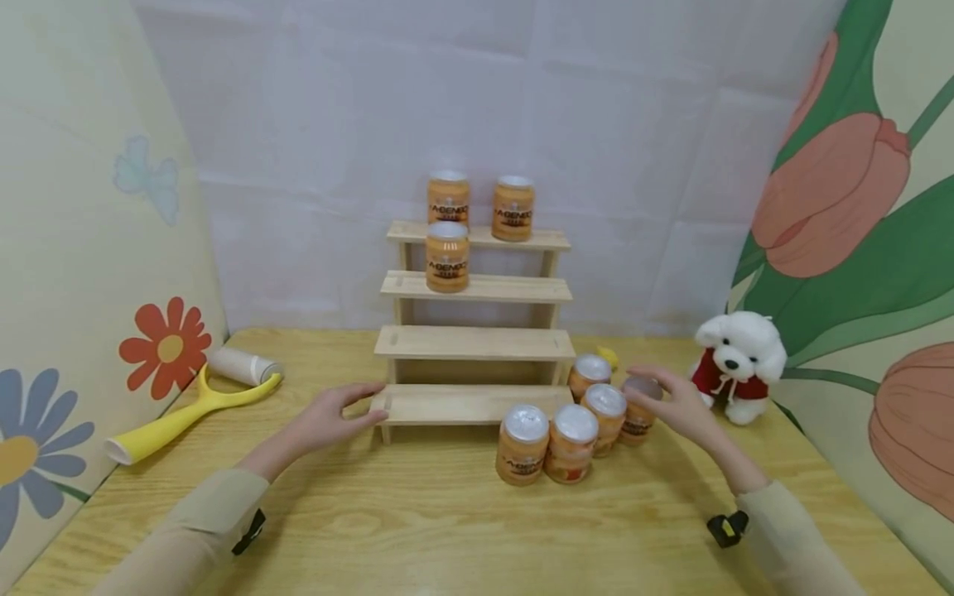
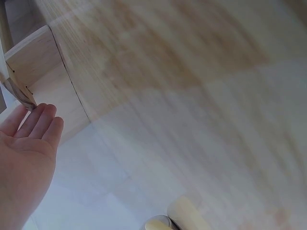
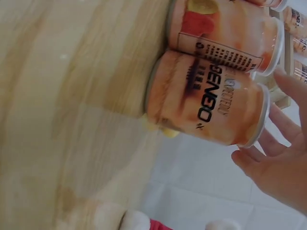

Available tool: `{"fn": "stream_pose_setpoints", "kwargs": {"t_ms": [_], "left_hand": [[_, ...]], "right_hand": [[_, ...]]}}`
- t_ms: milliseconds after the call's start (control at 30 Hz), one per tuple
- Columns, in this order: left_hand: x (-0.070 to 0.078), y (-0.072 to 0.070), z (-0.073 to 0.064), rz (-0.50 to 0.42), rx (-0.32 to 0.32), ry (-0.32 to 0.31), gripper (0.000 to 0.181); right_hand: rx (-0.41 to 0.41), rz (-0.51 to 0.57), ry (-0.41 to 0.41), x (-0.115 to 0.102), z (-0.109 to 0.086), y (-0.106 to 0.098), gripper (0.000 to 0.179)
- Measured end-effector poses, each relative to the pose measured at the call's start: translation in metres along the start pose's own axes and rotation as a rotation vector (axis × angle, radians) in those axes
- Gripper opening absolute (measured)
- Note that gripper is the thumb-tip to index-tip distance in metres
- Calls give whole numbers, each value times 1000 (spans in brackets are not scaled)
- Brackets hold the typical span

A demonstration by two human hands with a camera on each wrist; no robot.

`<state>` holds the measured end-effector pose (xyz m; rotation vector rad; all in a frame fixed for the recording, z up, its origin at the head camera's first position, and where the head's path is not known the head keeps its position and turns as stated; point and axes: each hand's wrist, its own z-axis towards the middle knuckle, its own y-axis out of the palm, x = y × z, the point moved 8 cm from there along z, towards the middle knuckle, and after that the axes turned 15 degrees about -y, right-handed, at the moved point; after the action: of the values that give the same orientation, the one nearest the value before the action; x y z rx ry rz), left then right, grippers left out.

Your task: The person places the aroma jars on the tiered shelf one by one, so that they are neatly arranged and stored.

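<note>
A stepped wooden shelf stands in the middle of the table. My left hand is at the left end of its lowest step, and in the left wrist view the fairly straight fingers touch the board's corner. My right hand spreads around the top of an orange can, the rightmost of several upright cans. In the right wrist view its fingers are beside the silver lid; whether they touch it I cannot tell. Left of it are the other cans, including a front one.
Two cans, one at right, stand on the top step, and another can on the step below. A white plush dog sits at the right. At the left lie a yellow Y-shaped handle and a pale roll.
</note>
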<state>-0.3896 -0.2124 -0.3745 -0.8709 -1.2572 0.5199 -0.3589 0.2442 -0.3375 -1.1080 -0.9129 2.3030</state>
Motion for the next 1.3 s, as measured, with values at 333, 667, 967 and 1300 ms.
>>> {"fn": "stream_pose_setpoints", "kwargs": {"t_ms": [333, 667, 967, 1300], "left_hand": [[-1, 0, 1, -1, -5, -9, 60], [-2, 2, 1, -13, -27, -22, 64], [1, 1, 0, -4, -24, -15, 63], [0, 0, 0, 6, -3, -4, 61]], "right_hand": [[-32, 14, 79, 15, -14, -3, 58], [-63, 26, 24, 11, -21, -6, 55], [-112, 27, 93, 16, -24, -4, 70], [-74, -28, 121, 19, -25, -7, 62]]}}
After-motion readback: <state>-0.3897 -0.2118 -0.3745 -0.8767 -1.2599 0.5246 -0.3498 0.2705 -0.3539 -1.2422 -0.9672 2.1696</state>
